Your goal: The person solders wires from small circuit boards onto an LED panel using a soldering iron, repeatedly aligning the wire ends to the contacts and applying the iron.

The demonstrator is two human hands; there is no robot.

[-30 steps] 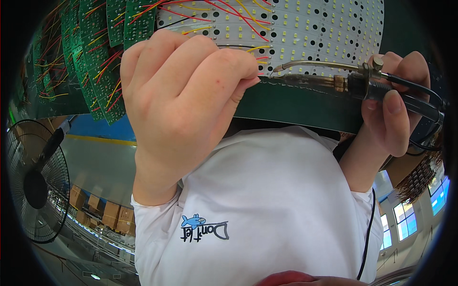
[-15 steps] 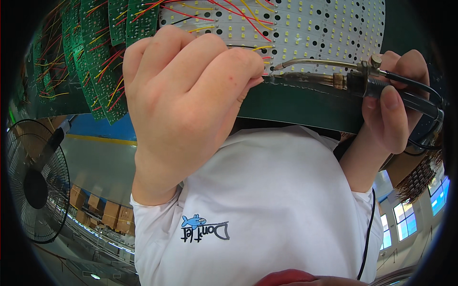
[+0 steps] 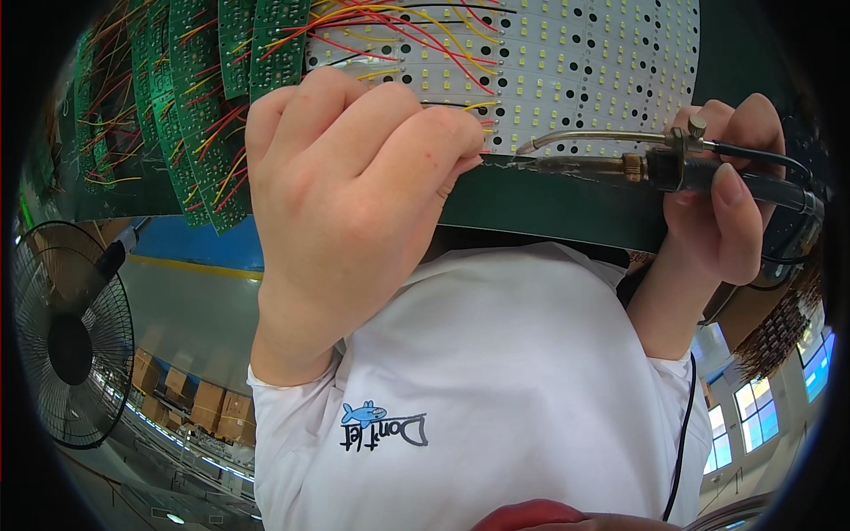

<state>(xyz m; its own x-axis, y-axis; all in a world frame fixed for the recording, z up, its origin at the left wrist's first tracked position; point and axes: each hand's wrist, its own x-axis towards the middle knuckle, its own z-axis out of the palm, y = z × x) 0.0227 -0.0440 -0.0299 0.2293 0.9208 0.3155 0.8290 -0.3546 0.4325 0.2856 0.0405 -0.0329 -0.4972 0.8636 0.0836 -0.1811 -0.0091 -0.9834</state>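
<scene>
My left hand [image 3: 354, 203] is curled up close to the camera. Its fingertips pinch what looks like a thin wire at the lower edge of a white LED board [image 3: 584, 62]. My right hand [image 3: 726, 212] grips the dark handle of a soldering iron [image 3: 620, 164], which lies level. Its metal tip points left and almost touches my left fingertips at the board's edge. Red, yellow and black wires [image 3: 398, 26] run across the board from the upper left. A black cord [image 3: 779, 173] leaves the iron to the right.
Green circuit boards [image 3: 204, 106] with red and yellow leads hang in a row at the upper left. A white shirt [image 3: 496, 372] fills the middle. A black floor fan [image 3: 66, 336] stands at the left, with cardboard boxes [image 3: 186, 398] beside it and windows [image 3: 753, 416] at the right.
Both hands have barely shifted. The soldering iron sits a touch lower, with its tip still at my left fingertips.
</scene>
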